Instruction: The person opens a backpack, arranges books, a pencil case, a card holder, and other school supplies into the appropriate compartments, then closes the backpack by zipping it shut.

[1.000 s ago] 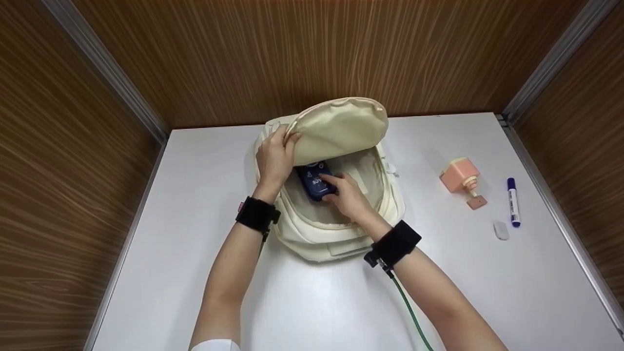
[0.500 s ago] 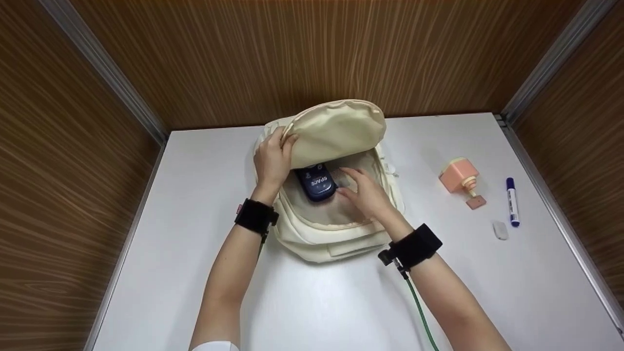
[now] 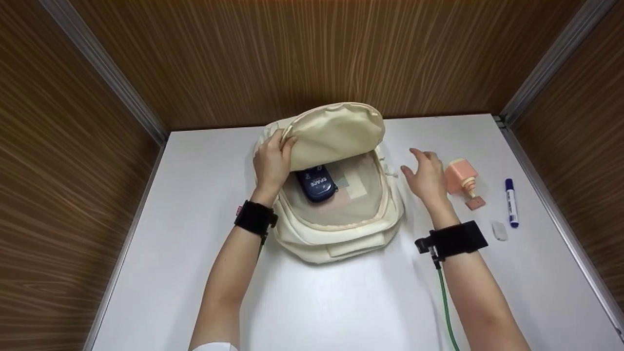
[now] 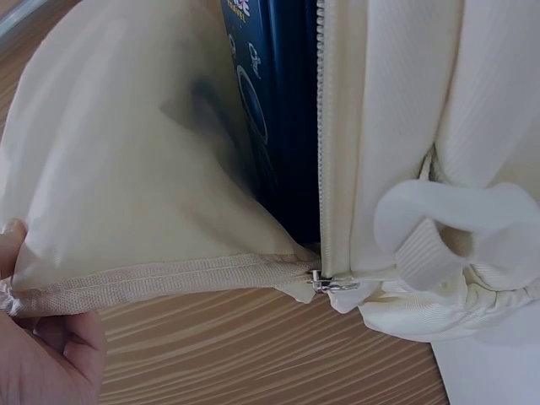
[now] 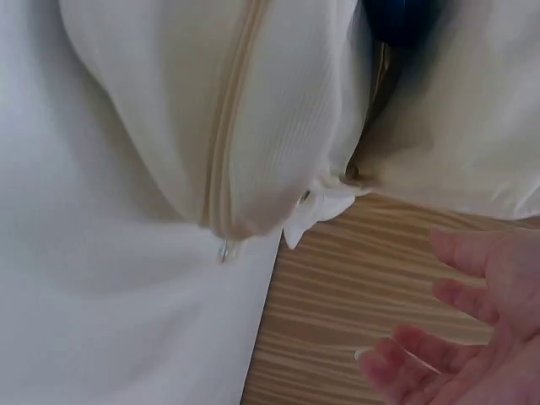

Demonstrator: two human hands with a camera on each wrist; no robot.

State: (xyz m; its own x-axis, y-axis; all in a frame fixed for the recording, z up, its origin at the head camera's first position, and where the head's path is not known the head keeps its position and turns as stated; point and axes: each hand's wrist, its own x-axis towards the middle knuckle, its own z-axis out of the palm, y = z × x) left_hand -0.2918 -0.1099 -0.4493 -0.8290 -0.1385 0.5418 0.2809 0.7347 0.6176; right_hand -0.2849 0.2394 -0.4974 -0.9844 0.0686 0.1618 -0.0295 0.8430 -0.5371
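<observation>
A cream backpack (image 3: 336, 243) lies with its main compartment unzipped. Its front flap (image 3: 336, 136) is raised, and my left hand (image 3: 273, 161) pinches the left edge of it; the left wrist view shows this flap edge (image 4: 169, 274) between thumb and fingers. Inside rests a dark blue case (image 3: 317, 184) printed "SPACE", its far end covered by the flap. My right hand (image 3: 426, 178) is off the bag's right side, fingers spread and holding nothing. Just right of it sits a pink square-bodied object (image 3: 460, 175) with a ringed neck and a flat end piece, partly behind the hand.
A white marker (image 3: 512, 202) with a blue cap lies at the right on the white table (image 3: 195, 195). Near it is a small white rounded piece (image 3: 499, 230). Wood-grain panels (image 3: 312, 58) enclose the back and sides. A green cable (image 3: 446, 307) trails from my right wrist.
My right hand has let go of the blue case, left the backpack and moved right, beside the pink object. The left hand keeps its grip on the flap, which has dipped slightly.
</observation>
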